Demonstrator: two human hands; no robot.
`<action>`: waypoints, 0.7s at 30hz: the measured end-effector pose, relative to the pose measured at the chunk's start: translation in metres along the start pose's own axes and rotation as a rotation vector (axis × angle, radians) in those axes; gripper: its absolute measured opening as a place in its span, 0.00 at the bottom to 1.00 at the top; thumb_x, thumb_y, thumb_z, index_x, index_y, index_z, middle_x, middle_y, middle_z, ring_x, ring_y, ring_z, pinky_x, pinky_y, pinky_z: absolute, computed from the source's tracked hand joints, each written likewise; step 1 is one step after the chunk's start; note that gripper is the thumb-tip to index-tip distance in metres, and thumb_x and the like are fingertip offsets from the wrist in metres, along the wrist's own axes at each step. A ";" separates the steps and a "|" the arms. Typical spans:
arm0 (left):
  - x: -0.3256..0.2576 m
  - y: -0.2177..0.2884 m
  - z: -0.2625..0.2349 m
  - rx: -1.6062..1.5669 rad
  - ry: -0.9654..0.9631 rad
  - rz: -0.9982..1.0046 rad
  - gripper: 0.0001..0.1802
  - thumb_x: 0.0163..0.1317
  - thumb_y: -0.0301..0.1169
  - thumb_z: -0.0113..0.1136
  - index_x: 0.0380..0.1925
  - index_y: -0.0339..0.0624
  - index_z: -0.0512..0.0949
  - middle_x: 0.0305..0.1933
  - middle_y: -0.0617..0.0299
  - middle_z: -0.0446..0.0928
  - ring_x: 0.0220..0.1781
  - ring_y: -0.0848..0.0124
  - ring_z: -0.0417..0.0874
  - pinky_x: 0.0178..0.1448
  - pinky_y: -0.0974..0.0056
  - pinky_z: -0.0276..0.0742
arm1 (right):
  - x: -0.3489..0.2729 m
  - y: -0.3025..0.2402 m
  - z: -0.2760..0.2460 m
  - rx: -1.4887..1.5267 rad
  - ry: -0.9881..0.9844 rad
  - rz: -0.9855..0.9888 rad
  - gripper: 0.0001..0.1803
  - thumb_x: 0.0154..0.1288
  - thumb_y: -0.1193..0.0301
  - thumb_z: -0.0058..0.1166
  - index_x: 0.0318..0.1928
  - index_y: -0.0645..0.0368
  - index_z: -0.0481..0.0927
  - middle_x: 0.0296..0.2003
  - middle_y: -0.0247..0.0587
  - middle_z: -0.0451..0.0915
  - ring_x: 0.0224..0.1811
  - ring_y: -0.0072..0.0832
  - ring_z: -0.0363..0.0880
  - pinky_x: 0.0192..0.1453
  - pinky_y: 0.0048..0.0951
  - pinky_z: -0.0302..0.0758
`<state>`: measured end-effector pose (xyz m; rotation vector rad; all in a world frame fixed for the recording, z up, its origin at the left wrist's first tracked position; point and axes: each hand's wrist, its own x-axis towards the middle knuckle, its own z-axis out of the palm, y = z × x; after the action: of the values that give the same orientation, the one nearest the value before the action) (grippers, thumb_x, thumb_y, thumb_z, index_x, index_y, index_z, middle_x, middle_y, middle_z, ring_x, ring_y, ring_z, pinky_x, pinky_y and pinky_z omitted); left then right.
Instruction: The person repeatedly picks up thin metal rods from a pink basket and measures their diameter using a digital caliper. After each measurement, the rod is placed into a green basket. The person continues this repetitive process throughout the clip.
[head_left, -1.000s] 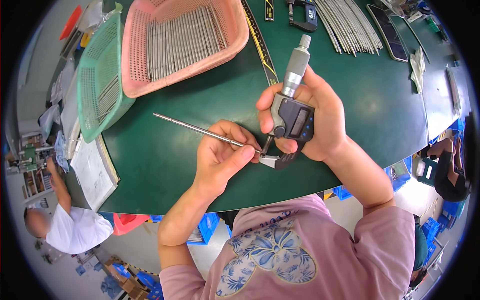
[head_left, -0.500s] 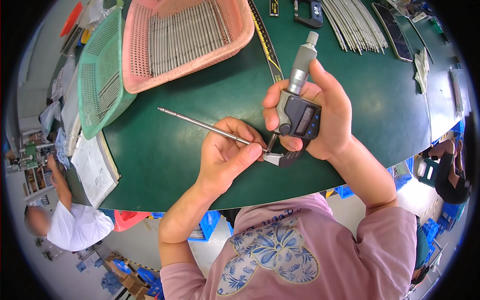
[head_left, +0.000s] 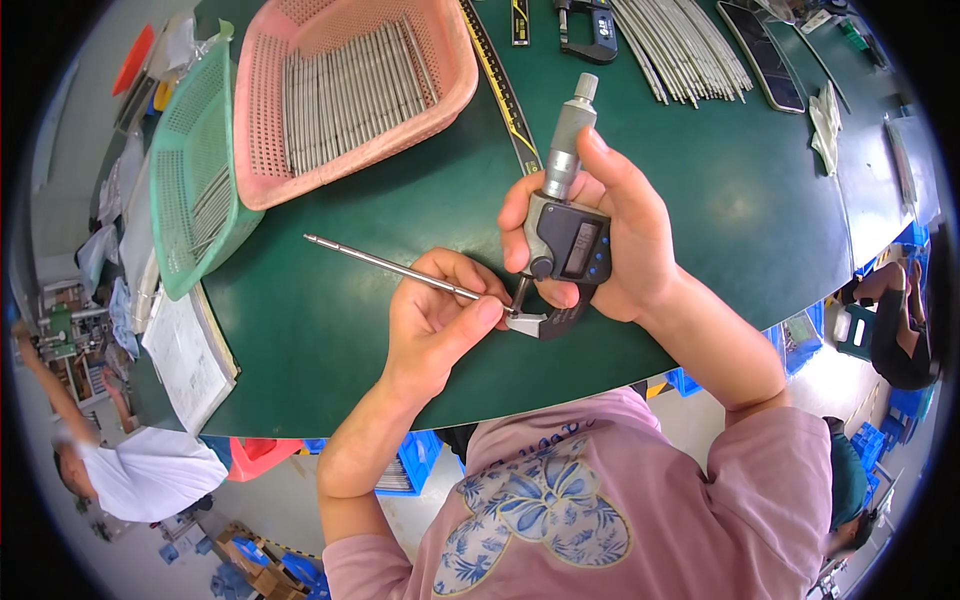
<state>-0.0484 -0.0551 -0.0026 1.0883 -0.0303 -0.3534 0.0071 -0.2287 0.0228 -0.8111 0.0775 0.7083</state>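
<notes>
A thin metal rod [head_left: 390, 266] slants across my left hand [head_left: 437, 325], pinched between thumb and fingers. Its far end points up and left over the table. The near end sits at the jaws of a digital micrometer [head_left: 570, 240], between the anvil and the spindle; whether both faces touch it I cannot tell. My right hand [head_left: 635, 235] is wrapped round the micrometer's body, with the thumb raised alongside the thimble. The small display faces up, and the grey thimble points away from me.
A pink basket [head_left: 357, 160] full of metal rods stands at the far left, against a green basket [head_left: 165, 240] with more rods. Papers [head_left: 190, 350] lie at the left edge. Farther off are a steel ruler [head_left: 505, 95], a second micrometer [head_left: 590, 30], loose rods [head_left: 680, 50] and a phone [head_left: 760, 55].
Table, baskets and both hands sit slightly farther left in the picture, as the view has shifted. My grip on the rod and micrometer looks the same. A person at left has raised an arm.
</notes>
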 end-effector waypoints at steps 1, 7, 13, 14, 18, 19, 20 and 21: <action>0.001 0.000 0.001 0.001 -0.001 0.004 0.10 0.53 0.20 0.56 0.31 0.39 0.64 0.31 0.57 0.73 0.31 0.74 0.74 0.37 0.70 0.71 | 0.000 0.000 -0.001 0.003 -0.008 -0.005 0.36 0.58 0.40 0.30 0.31 0.65 0.73 0.20 0.43 0.75 0.10 0.24 0.64 0.16 0.21 0.63; 0.000 0.001 0.002 -0.004 0.016 0.006 0.10 0.52 0.20 0.56 0.31 0.39 0.64 0.30 0.56 0.72 0.31 0.72 0.74 0.37 0.69 0.72 | -0.003 -0.002 0.002 0.038 -0.040 0.028 0.38 0.63 0.43 0.18 0.34 0.65 0.72 0.22 0.44 0.75 0.11 0.24 0.65 0.17 0.21 0.64; -0.003 0.013 0.000 0.241 -0.005 0.082 0.11 0.51 0.22 0.58 0.30 0.39 0.66 0.29 0.59 0.71 0.31 0.75 0.73 0.37 0.70 0.72 | -0.014 -0.007 0.004 0.121 -0.424 0.111 0.43 0.60 0.38 0.16 0.36 0.67 0.73 0.23 0.47 0.76 0.11 0.24 0.67 0.13 0.19 0.63; -0.006 0.019 -0.001 0.376 -0.023 0.030 0.11 0.50 0.23 0.59 0.30 0.39 0.66 0.29 0.60 0.71 0.31 0.76 0.73 0.38 0.70 0.72 | -0.019 -0.005 0.005 0.094 -0.534 0.086 0.45 0.59 0.37 0.15 0.37 0.68 0.74 0.24 0.48 0.77 0.10 0.24 0.67 0.12 0.18 0.63; 0.035 0.043 0.034 0.694 -0.306 -0.176 0.10 0.51 0.28 0.60 0.29 0.38 0.68 0.28 0.65 0.71 0.32 0.79 0.73 0.34 0.73 0.70 | -0.037 -0.009 0.008 0.045 -0.802 0.055 0.46 0.60 0.38 0.15 0.39 0.73 0.73 0.25 0.51 0.77 0.13 0.22 0.70 0.12 0.16 0.65; 0.047 0.043 0.045 0.675 -0.325 -0.174 0.10 0.51 0.29 0.60 0.29 0.38 0.68 0.26 0.65 0.71 0.31 0.79 0.73 0.32 0.73 0.70 | -0.037 -0.009 0.009 0.058 -0.847 0.051 0.47 0.60 0.38 0.15 0.39 0.73 0.73 0.25 0.51 0.76 0.14 0.23 0.71 0.13 0.16 0.65; 0.072 0.031 0.047 0.728 -0.423 -0.138 0.10 0.51 0.29 0.60 0.29 0.38 0.68 0.25 0.64 0.71 0.29 0.79 0.73 0.31 0.73 0.70 | -0.039 -0.012 0.009 0.073 -0.828 0.066 0.47 0.58 0.37 0.20 0.38 0.75 0.73 0.26 0.54 0.76 0.18 0.27 0.73 0.13 0.18 0.66; 0.097 0.020 0.049 0.783 -0.511 -0.101 0.11 0.52 0.29 0.60 0.28 0.38 0.68 0.24 0.63 0.72 0.26 0.78 0.74 0.30 0.72 0.71 | -0.041 -0.014 0.008 0.090 -0.815 0.087 0.47 0.56 0.36 0.24 0.38 0.77 0.72 0.26 0.57 0.76 0.22 0.32 0.76 0.13 0.19 0.66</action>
<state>0.0394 -0.1178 0.0239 1.7465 -0.6114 -0.7391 -0.0176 -0.2526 0.0507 -0.3884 -0.5886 1.0640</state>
